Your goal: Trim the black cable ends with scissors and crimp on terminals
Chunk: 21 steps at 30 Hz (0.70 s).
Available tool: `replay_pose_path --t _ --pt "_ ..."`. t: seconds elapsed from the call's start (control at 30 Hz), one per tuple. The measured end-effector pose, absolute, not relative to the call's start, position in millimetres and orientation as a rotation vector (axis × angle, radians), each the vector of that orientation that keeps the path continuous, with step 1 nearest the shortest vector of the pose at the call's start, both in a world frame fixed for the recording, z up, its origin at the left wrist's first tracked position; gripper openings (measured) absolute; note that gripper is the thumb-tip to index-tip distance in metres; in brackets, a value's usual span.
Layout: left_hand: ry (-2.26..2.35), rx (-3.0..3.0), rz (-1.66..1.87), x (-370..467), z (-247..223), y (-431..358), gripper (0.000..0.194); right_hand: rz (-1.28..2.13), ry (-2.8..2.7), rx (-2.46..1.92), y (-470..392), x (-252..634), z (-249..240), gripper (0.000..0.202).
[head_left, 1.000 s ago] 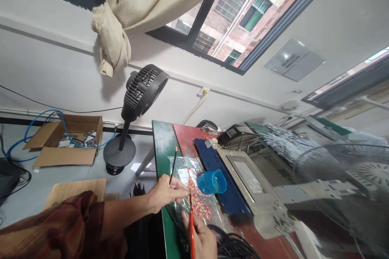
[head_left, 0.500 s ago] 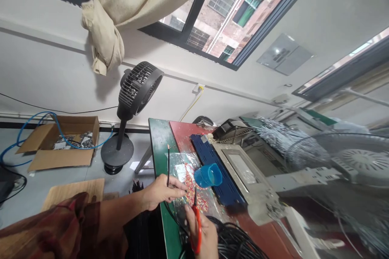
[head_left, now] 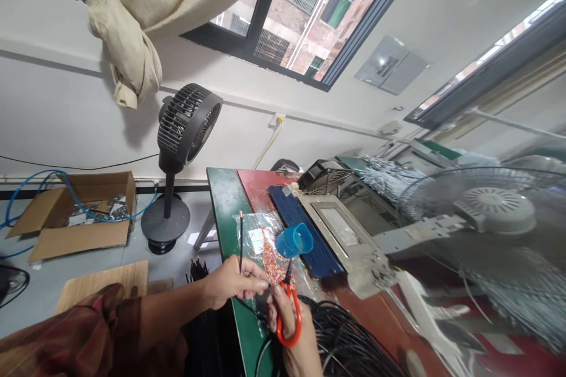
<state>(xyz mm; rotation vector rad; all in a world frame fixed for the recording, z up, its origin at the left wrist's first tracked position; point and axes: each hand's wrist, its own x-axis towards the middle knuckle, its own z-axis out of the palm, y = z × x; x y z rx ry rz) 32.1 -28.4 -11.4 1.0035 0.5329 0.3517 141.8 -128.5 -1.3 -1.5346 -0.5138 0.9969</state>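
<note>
My left hand (head_left: 241, 281) is closed on a black cable (head_left: 241, 241), whose reddish tip points up past the fingers. In my right hand (head_left: 292, 330) are scissors with orange handles (head_left: 299, 324), their dark blades pointing away from me. The fingertips of both hands almost meet above the table edge; whether they share a piece of cable there is too small to tell. Beyond them, small red and yellow bits (head_left: 273, 262) lie on a clear plastic bag (head_left: 241, 224). A blue cup (head_left: 294, 240) stands beside the bits. Coiled black cables (head_left: 345, 341) lie to the right of my right hand.
A blue slotted panel (head_left: 283, 206) and a beige machine (head_left: 331, 230) occupy the table (head_left: 221, 188). One large fan (head_left: 495, 212) is at the right, a dark standing fan (head_left: 188, 123) at the left. An opened cardboard box (head_left: 84, 241) sits on the floor.
My right hand has come up against the left fingertips. The scissors have turned, so their handle loops show more widely. The whole view has shifted slightly.
</note>
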Motion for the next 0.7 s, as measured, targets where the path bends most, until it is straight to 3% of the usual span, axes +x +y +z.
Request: replay_pose_path --t 0.7 --pt "0.365 0.680 0.310 38 -13 -41 0.035 1.131 -0.498 -1.432 -132 146 -6 0.048"
